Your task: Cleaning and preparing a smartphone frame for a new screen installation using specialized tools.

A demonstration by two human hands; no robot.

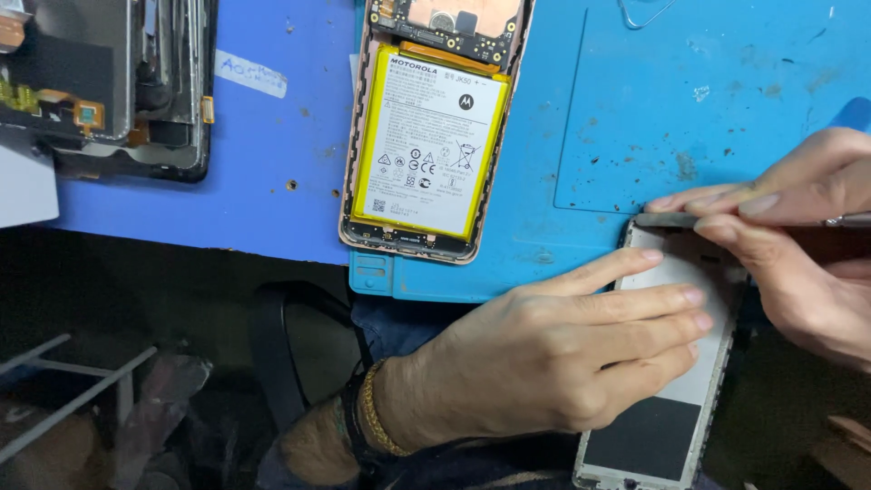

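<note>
On the blue mat (635, 136), left hand (553, 354) half-hides a phone frame (658, 436).

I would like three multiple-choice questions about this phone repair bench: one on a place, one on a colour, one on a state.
1. Where does the left hand rest?
A. flat on the phone frame
B. on the opened phone
C. on the black parts at the far left

2. What colour is the work mat?
A. green
B. blue
C. grey

3. In what state is the opened phone at the top?
A. closed by its back cover
B. face down with its screen lit
C. open, with the battery showing

Answers:
1 A: its fingers lie spread on the phone frame at the mat's front edge.
2 B: the mat is blue all over.
3 C: the yellow-edged battery and a circuit board lie bare.
</note>
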